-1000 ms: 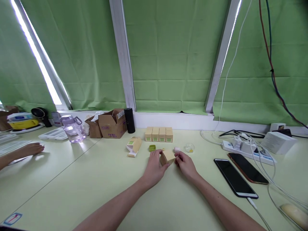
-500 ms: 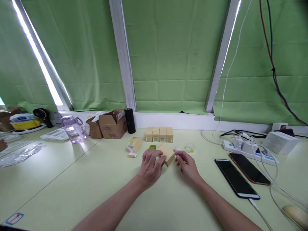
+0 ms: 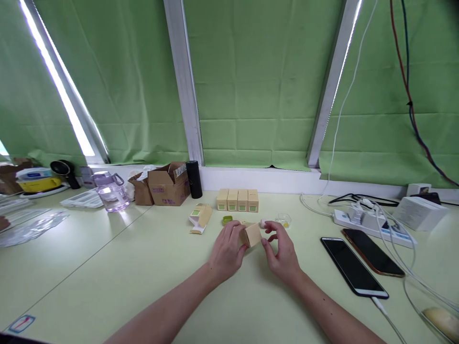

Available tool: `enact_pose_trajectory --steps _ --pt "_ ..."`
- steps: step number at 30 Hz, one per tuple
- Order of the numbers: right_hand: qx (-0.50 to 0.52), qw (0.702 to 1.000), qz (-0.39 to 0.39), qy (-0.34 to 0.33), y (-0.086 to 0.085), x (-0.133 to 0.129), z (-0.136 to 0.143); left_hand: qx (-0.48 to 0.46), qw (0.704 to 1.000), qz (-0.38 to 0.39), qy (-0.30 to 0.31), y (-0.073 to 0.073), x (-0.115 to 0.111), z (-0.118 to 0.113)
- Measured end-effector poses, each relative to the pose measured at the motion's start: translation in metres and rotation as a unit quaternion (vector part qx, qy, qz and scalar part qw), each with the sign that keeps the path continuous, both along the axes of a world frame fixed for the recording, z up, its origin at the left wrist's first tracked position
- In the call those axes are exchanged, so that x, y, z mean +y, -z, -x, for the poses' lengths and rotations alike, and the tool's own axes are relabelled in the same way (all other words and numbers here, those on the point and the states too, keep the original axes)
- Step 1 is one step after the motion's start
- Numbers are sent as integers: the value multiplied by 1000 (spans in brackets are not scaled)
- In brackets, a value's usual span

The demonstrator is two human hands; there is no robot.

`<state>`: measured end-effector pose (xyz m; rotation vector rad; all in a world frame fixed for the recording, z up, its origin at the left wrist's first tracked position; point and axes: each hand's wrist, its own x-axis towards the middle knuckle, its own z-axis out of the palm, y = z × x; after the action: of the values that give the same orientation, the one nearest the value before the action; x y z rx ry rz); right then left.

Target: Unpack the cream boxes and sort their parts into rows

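My left hand (image 3: 225, 251) is closed around a small tan cardboard box (image 3: 253, 235), with one end of the box facing right. Beside that end, my right hand (image 3: 283, 253) has thumb and forefinger apart, the thumb tip near or touching the box's edge. Just beyond the hands lie a small green piece (image 3: 227, 220), a small white piece (image 3: 263, 223) and a clear plastic piece (image 3: 284, 220) with a bit of yellow. Behind them stands a row of several similar tan boxes (image 3: 237, 200). Left of my left hand, a tan box (image 3: 201, 218) lies with its end flap open.
To the right are two phones (image 3: 353, 265), a white power strip (image 3: 373, 227) with cables, and a white box (image 3: 419, 212). At the back left stand a purple-lidded bottle (image 3: 111, 192), a brown carton (image 3: 168, 186) and a black cylinder (image 3: 194, 179). Part of another person's hand (image 3: 3, 223) shows at far left.
My left hand has tilted the box so its end now faces me and to the right. My right hand's fingers have spread apart beside it.
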<state>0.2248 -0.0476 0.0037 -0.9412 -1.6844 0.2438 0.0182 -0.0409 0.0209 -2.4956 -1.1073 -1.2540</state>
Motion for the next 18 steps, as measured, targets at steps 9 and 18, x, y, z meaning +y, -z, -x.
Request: enact_pose_trajectory --steps 9,18 --pt "-90 996 -21 18 1 -5 9 76 997 -10 -11 2 2 -3" --pt "-137 990 -8 32 -2 -11 13 159 985 -68 -1 -1 4 -4"
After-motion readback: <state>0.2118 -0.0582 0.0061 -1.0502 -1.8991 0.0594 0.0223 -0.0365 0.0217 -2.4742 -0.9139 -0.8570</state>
